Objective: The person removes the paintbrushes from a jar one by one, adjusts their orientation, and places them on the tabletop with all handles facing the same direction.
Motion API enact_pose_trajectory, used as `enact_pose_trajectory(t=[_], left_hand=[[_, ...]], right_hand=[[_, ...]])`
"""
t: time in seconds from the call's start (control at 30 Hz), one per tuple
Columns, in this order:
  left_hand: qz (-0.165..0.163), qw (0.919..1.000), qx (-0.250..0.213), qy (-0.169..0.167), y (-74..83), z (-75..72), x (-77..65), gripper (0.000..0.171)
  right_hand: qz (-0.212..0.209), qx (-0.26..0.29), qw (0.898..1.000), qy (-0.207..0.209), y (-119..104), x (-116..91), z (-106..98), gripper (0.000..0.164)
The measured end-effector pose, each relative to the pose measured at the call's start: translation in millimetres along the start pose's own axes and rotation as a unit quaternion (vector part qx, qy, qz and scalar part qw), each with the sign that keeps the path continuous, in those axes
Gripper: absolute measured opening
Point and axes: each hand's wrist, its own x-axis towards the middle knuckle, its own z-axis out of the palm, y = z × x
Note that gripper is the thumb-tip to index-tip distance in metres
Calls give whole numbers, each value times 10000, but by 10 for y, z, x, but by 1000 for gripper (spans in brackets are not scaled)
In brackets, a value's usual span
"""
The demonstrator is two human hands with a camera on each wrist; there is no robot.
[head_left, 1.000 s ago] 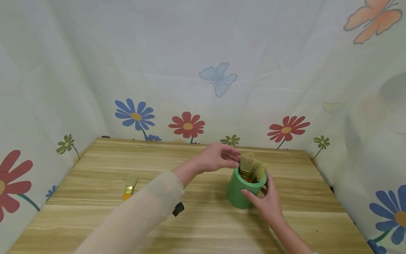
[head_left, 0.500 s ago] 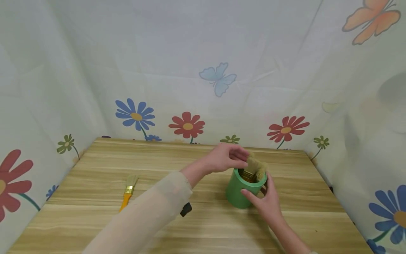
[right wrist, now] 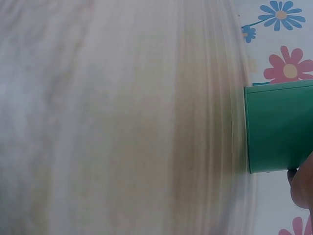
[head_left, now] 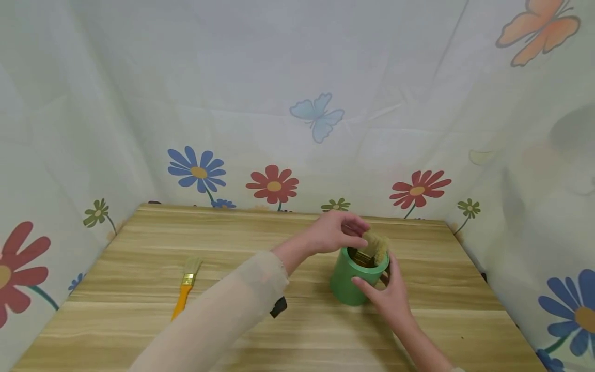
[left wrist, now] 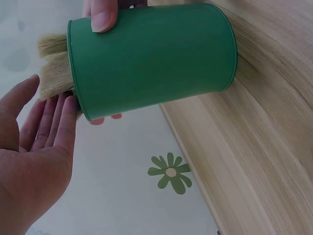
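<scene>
My right hand grips a green cylindrical container, its thumb on the front wall. The container stands upright on the wooden table, and paintbrushes with pale bristles stick up from its mouth. My left hand reaches over the rim from the left. In the left wrist view its straight fingers lie along the bristles at the container's mouth, and the thumb stands apart from them. In the right wrist view only a bit of the right hand shows, by the container's side.
Another paintbrush, with an orange handle and gold ferrule, lies on the wooden table at the left, partly behind the left sleeve. A curtain with printed flowers and butterflies hangs around the table's back and sides.
My left hand has moved a little to the right, farther over the container's mouth and the bristles. More of the orange-handled paintbrush now shows. The right hand and container have stayed in place.
</scene>
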Motion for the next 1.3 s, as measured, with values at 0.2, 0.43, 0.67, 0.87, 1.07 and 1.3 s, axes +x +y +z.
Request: enact_pose_trajectory(t=[0.2,0.43,0.67,0.87,1.07,1.3], left_hand=[[-24,9996,-72,274,3,58,56,30],[-12,9978,5,659,-24,105,69,15],[129,9966,35,816,4,102,47,9],[283,9933,-115,1119,124,29,19,9],[495,9894,-134,1357,269,-78,-28,10],[665,9851,-242,1568,439,-263,-115,11]], right_hand=[[0,15,10000,-19,1,-1,-10,101],[-32,76,10000,-41,1,4,-10,100],[8,115,9999,-65,-7,-4,-20,100],[29,107,9999,-73,-22,-1,-29,101],[77,81,9999,-80,-40,1,-21,103],[56,63,9999,-57,-30,-13,-16,103]])
